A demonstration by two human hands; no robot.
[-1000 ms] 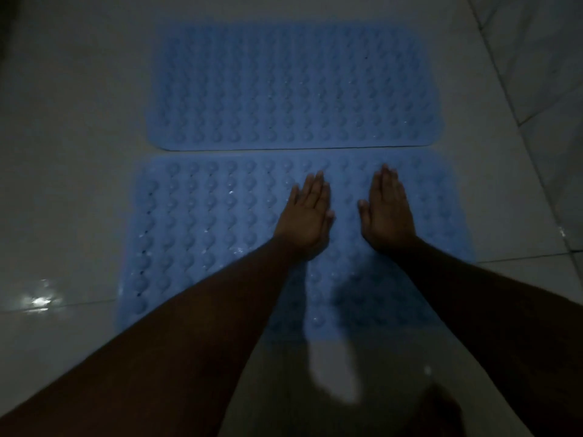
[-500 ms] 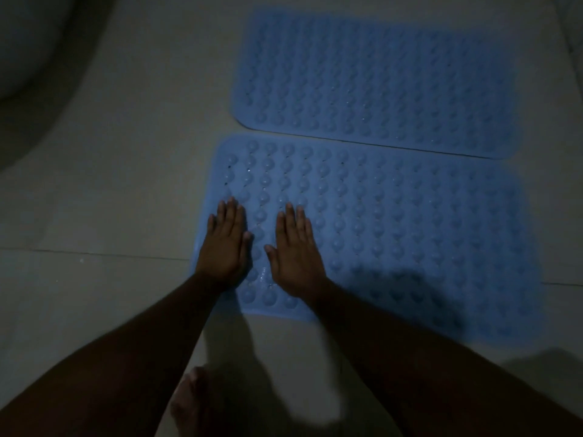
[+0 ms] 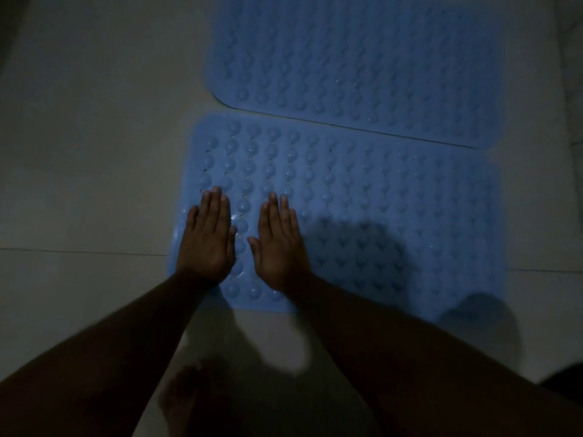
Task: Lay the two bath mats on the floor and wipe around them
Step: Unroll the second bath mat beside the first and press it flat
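**Item 1: near bath mat** point(image 3: 394, 197)
- Handling: it was judged light, soft and floppy, a rubbery sheet likely to sag if lifted by one edge. It was thought best taken at two corners or along a short end, with both hands. Wet glints were noted on the studs beside the left hand, so the surface was judged slippery. A pinch on the plain rim was reckoned surer than a grip on the studs.
- Appearance: pale blue and rectangular with rounded corners, it was covered in regular rows of raised round studs with small holes between them. Its near right part was darkened by a shadow.
- Position: it was laid flat on the tiled floor point(image 3: 79, 152), long side running left to right.

**Item 2: far bath mat** point(image 3: 362, 58)
- It was of the same colour and pattern, laid flat just beyond the first and set slightly further right. Whether the long edges touched could not be told.

**Hands**
- The left hand point(image 3: 208, 244) and right hand point(image 3: 279, 247) were laid palm down on the left end of the near mat. The fingers were held straight and nothing was grasped. The left hand was at the mat's left edge, the right just beside it and apart.

**Remark:** the laying was judged all but done, and no wiping cloth was seen
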